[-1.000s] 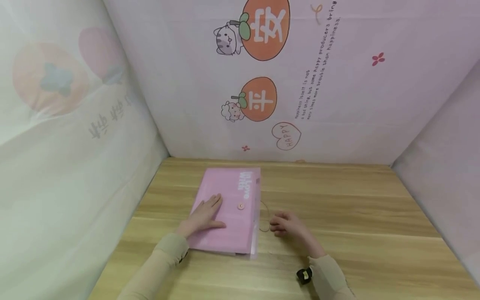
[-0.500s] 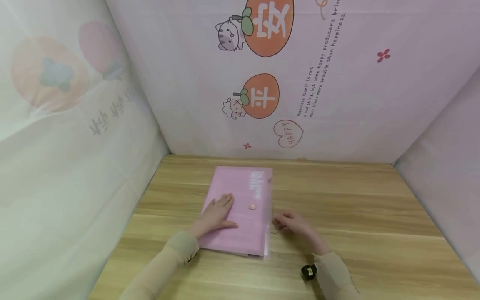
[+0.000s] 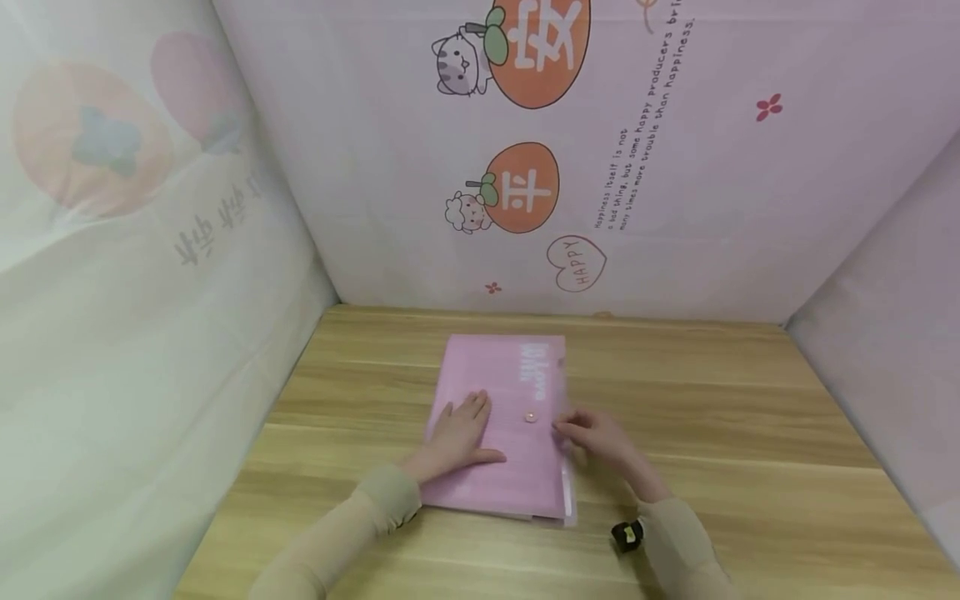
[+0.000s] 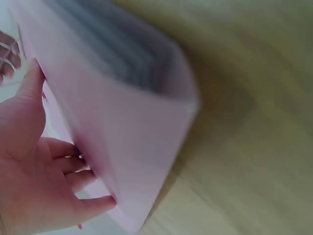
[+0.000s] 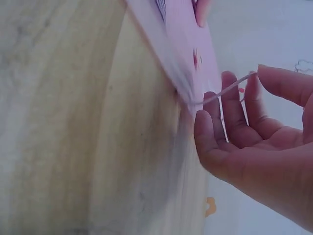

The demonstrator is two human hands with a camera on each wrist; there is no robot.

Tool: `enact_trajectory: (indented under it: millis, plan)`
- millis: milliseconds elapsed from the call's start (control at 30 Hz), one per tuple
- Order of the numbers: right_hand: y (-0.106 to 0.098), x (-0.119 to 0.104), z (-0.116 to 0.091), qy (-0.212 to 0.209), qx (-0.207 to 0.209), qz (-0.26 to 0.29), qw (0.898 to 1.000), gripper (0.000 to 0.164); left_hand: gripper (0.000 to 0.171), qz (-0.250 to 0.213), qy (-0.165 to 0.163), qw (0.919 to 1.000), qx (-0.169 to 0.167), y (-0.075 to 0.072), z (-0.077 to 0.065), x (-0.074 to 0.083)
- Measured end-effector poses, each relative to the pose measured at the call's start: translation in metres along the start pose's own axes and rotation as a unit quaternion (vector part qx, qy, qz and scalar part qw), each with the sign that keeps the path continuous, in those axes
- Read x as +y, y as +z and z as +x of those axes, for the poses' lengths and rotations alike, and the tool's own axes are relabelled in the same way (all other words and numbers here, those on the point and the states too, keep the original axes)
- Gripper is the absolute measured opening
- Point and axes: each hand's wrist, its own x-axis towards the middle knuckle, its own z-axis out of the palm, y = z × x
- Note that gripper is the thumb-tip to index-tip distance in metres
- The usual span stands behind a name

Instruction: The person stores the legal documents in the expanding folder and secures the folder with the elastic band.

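A pink document folder (image 3: 521, 479) lies on the wooden table, with white lettering and a small round button (image 3: 531, 417) near its right edge. My left hand (image 3: 459, 432) rests flat on its cover, fingers straight and thumb spread. In the left wrist view, grey inner layers (image 4: 122, 58) show at the folder's end. Just past the right edge is my right hand (image 3: 597, 435), pinching a thin cord (image 5: 226, 91) between thumb and finger. From the folder's edge the cord runs up to the fingertips in the right wrist view.
The wooden table (image 3: 720, 417) carries the folder. A printed cloth wall (image 3: 675, 267) rises behind it, with pale cloth walls at the left (image 3: 150, 333) and right (image 3: 877, 275). A black device (image 3: 627, 536) sits at the right wrist.
The folder has slid right across the table under my left hand. The cord lay looped beside my right hand earlier; now that hand pinches it at the folder's edge.
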Motion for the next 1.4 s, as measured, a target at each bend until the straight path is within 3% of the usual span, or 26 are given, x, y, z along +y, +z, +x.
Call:
enact_trajectory:
  millis: [167, 267, 400, 567, 733, 833, 1033, 1233, 1400]
  plan:
    - [0.002, -0.005, 0.007, -0.065, 0.019, -0.082, 0.994, 0.020, 0.106, 0.004, -0.004, 1.0000, 0.000, 0.003, 0.005, 0.012]
    - [0.004, -0.002, 0.012, -0.101, 0.023, -0.118, 0.988, 0.020, 0.105, 0.008, 0.013, 0.9998, 0.008, 0.004, 0.006, 0.012]
    - [0.007, 0.004, 0.020, -0.148, 0.027, -0.172, 0.974, 0.025, 0.099, 0.023, 0.064, 0.9976, 0.002, 0.003, 0.006, 0.000]
    - [0.008, 0.007, 0.027, -0.186, 0.036, -0.216, 0.958, 0.020, 0.089, 0.031, 0.141, 0.9893, -0.023, -0.006, 0.009, -0.020]
    - [0.009, 0.004, 0.035, -0.222, 0.047, -0.271, 0.935, 0.017, 0.090, 0.029, 0.181, 0.9824, -0.033, -0.011, 0.012, -0.030]
    - [0.009, 0.002, 0.040, -0.242, 0.050, -0.318, 0.915, 0.013, 0.090, 0.028, 0.189, 0.9810, -0.034, -0.012, 0.013, -0.031]
    - [0.014, -0.010, 0.049, -0.252, 0.035, -0.379, 0.890, 0.005, 0.091, 0.034, 0.185, 0.9817, -0.033, -0.009, 0.016, -0.030]
    - [0.020, -0.021, 0.056, -0.286, 0.022, -0.453, 0.844, 0.007, 0.092, 0.038, 0.179, 0.9827, -0.028, -0.006, 0.015, -0.031]
    - [0.024, -0.022, 0.061, -0.289, 0.012, -0.466, 0.836, 0.011, 0.092, 0.040, 0.181, 0.9822, -0.027, -0.005, 0.014, -0.031]
